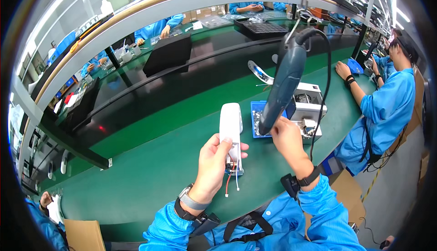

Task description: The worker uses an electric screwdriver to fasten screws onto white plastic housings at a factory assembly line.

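— Long green bench, dark driver hanging above. How to hold white housing?
— Clamped in left hand, over bench, left of blue bin. Best steadied there.
— Right hand?
— At bin, fingertips partly hidden by driver; cannot tell whether closed on anything. Best leave red wire and white wire unpinched.

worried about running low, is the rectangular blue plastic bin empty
Not empty: small pale parts show inside the bin; the dark elongated tool hides some, so fullness cannot be told.
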The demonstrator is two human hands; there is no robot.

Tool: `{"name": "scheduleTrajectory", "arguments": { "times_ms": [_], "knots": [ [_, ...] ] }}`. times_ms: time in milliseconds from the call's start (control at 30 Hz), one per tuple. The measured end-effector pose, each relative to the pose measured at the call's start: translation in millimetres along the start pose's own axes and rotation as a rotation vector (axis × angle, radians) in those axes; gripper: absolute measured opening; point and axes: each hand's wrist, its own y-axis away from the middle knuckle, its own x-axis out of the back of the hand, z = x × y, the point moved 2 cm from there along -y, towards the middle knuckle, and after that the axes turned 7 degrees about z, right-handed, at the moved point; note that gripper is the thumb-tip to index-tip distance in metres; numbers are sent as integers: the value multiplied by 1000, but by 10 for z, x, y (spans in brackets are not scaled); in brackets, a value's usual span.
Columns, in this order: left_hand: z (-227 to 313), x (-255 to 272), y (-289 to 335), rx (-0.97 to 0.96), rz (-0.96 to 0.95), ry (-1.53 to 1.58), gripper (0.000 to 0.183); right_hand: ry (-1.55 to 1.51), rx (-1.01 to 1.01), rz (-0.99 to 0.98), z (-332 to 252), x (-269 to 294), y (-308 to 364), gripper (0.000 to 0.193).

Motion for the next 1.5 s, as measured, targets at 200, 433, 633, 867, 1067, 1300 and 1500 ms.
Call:
{"name": "scheduleTrajectory", "arguments": {
  "times_ms": [200,433,633,867,1067,1300,1500],
  "knots": [
    [-12,-30,-3,17,-41,12,34,72,-69,0,113,31,13,3],
    [-35,26,-42,11,-39,21,34,-1,-143,-117,219,-112,-47,6],
    [-30,29,-34,-5,-70,59,34,26,-71,-6,288,-94,-45,5],
    [-35,34,-15,-62,-155,-32,32,-424,-99,108,-515,329,-133,8],
    [-103,-9,-21,-90,-215,47,31,-365,382,132,-1021,462,-297,19],
    [-208,-51,-49,-99,-218,66,36,-273,479,132,-1018,451,-270,29],
    [-181,-87,-14,-120,-232,95,38,-256,525,86,-1035,460,-194,34]
  ]
}}
